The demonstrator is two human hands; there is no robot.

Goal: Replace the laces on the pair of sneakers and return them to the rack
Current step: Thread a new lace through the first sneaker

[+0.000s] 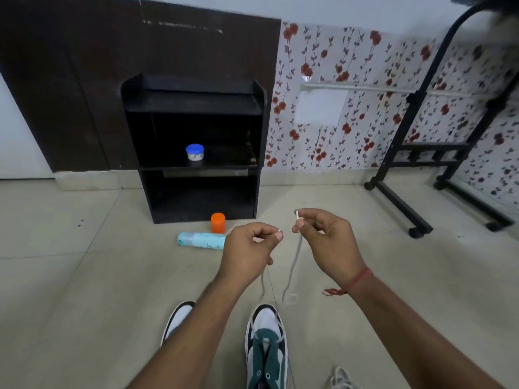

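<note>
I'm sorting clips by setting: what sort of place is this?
Probably a room in a home: a tiled floor, flowered wallpaper and a small black rack against the wall.

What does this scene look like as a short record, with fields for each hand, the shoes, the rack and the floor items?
left hand: pinches one lace end
right hand: pinches the other lace end, tip up
lace: grey, runs down to the green and white sneaker
second sneaker: to its left, partly behind the forearm
rack: black, holds a blue-lidded jar
floor: orange container upright, light blue bottle lying down
</note>
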